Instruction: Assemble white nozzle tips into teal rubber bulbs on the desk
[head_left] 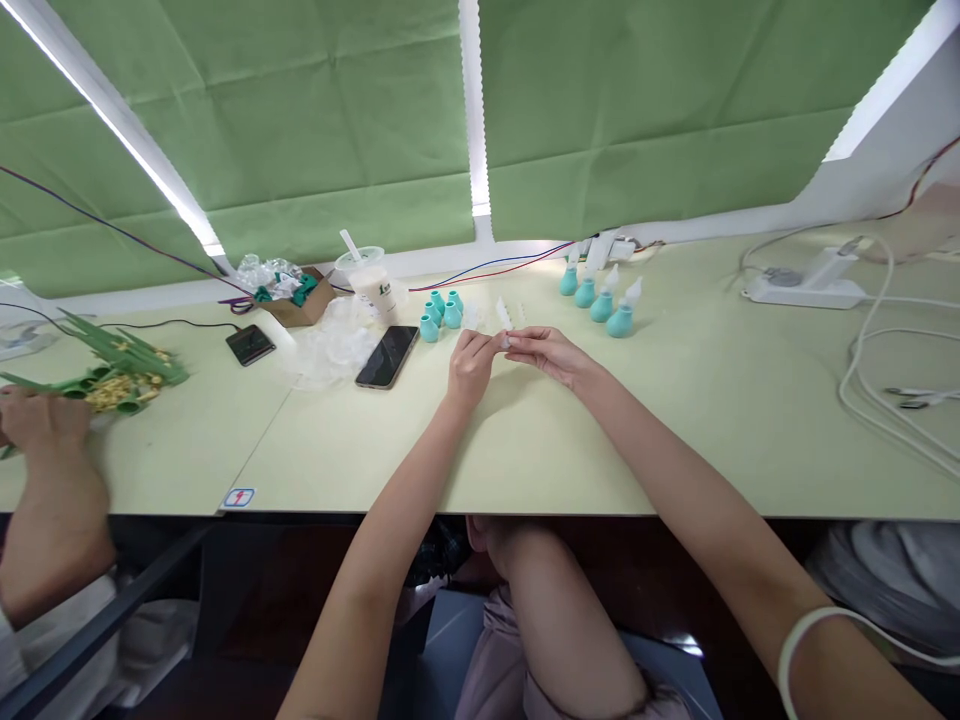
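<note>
Your left hand (pixel 471 362) and right hand (pixel 547 352) meet over the middle of the table (pixel 675 430). The fingers of both are closed narrow on one small clear tip (pixel 506 341) held between them, just above the tabletop. The tip is too small to tell which hand carries most of it.

Just beyond your hands lie a few loose tips (pixel 503 313). To their left is a cluster of bare teal bulbs (pixel 441 311), and to their right a row of tipped bulbs (pixel 604 297). A phone (pixel 387 356) lies face up near your left hand, beside a crumpled plastic bag (pixel 330 345) and a cup (pixel 372 280) with a straw.

At the far left, a co-worker's hand (pixel 37 420) rests by green stems (pixel 112 365).
</note>
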